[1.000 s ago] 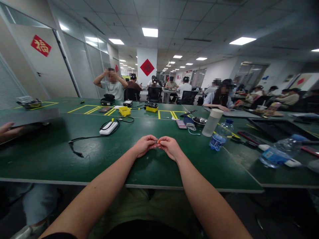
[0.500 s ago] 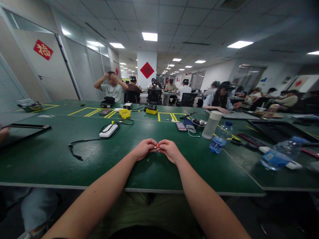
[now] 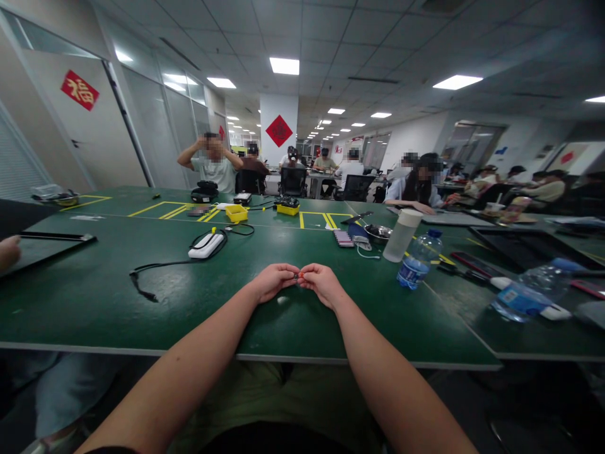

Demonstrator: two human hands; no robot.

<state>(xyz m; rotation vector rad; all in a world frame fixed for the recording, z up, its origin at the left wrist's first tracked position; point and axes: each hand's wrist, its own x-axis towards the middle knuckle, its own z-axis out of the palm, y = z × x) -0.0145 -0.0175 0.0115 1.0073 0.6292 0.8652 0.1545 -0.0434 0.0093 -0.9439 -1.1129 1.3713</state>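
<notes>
Above the green table, my left hand and my right hand meet fingertip to fingertip. Pinched in the left fingers is the end of a small dark piece, too tiny to identify. The right fingers close on a small orange piece right beside it. Whether the two pieces are joined I cannot tell. Below my left palm a small pale spot shows on the table, either a thing or a reflection.
Left of my hands lies a white power bank with a black cable. To the right stand a frosted bottle and a water bottle; another bottle lies tilted. Yellow trays sit farther back. Another person's hand shows at left.
Both hands stay nearly in place, with a slight shift of the fingertips around the small pieces. The pale spot now shows more clearly beneath my left hand.
</notes>
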